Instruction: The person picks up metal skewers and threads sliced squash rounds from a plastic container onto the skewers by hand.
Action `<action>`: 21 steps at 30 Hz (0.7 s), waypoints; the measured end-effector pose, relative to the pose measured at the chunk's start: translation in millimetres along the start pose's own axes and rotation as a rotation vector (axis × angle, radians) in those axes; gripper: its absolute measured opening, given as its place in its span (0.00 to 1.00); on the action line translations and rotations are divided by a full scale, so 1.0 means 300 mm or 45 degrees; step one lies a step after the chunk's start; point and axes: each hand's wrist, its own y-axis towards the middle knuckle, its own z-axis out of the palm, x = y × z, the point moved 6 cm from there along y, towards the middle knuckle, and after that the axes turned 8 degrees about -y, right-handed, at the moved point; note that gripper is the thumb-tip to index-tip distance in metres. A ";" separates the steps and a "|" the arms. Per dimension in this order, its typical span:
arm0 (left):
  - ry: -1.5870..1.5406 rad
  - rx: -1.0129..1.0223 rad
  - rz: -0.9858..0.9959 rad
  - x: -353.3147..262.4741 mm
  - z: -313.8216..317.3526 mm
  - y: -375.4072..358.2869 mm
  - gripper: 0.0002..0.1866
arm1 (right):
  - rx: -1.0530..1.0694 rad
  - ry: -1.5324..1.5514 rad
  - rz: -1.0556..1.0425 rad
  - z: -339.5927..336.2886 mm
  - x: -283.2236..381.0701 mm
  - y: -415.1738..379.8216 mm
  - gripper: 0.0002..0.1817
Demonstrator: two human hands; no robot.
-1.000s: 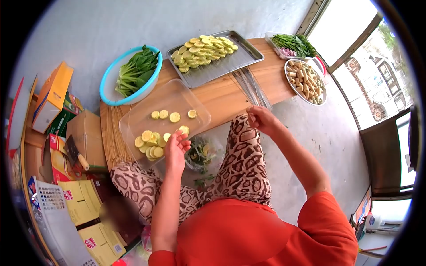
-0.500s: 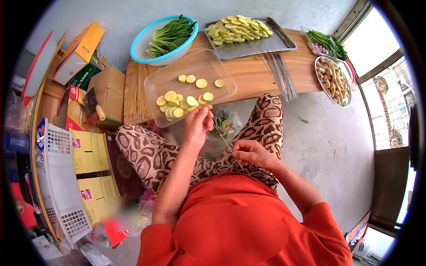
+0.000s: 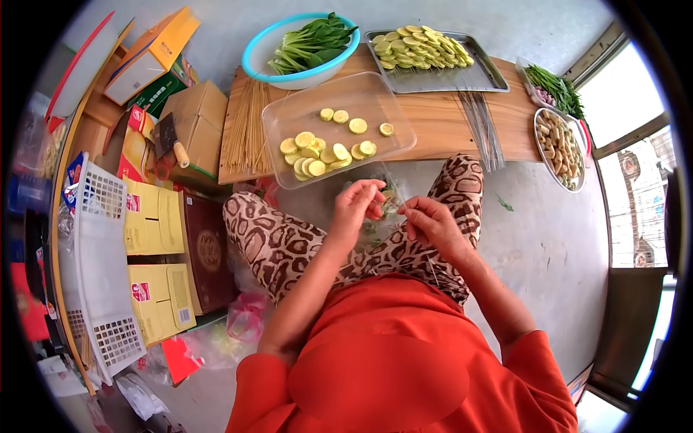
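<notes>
My right hand (image 3: pixel 431 222) pinches a thin metal skewer (image 3: pixel 433 268) above my lap, its lower end slanting down toward the red shirt. Close to it, my left hand (image 3: pixel 359 204) has its fingers curled together; what they hold, if anything, I cannot make out. In front of both hands, a clear plastic tray (image 3: pixel 401 137) on the wooden table holds round zucchini slices (image 3: pixel 309 154), most of them clustered at its near left. Below the hands, a plastic bag with greens (image 3: pixel 393 198) is partly hidden.
A metal tray (image 3: pixel 491 78) bears heaped zucchini slices. Nearby are a blue-rimmed bowl (image 3: pixel 253 58) of leafy greens, metal skewers (image 3: pixel 482 130), bamboo sticks (image 3: pixel 245 130) and an oval dish of short tan pieces (image 3: pixel 559 148). Cartons (image 3: pixel 155 224) and a white basket (image 3: pixel 108 267) stand at left.
My left hand has come off the skewer's upper part, and my right hand now grips it higher up. The view has shifted, so the table appears further right.
</notes>
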 end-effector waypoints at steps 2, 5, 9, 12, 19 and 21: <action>0.113 -0.078 0.058 -0.047 -0.073 -0.024 0.13 | -0.030 0.005 -0.001 -0.021 0.043 0.014 0.10; 0.246 -0.263 0.120 -0.127 -0.202 -0.045 0.11 | -0.068 -0.055 -0.056 -0.051 0.154 0.039 0.10; 0.766 -0.376 0.297 -0.247 -0.316 -0.017 0.10 | -0.071 -0.127 -0.211 -0.075 0.254 0.120 0.11; 1.396 -0.397 0.426 -0.301 -0.357 0.047 0.17 | -0.059 -0.068 -0.249 -0.097 0.260 0.224 0.11; 2.166 -0.231 0.230 -0.278 -0.366 0.217 0.29 | -0.179 0.172 -0.223 -0.198 0.133 0.439 0.10; 2.177 -0.278 -0.035 -0.245 -0.384 0.263 0.32 | -0.222 0.262 -0.175 -0.209 0.108 0.447 0.10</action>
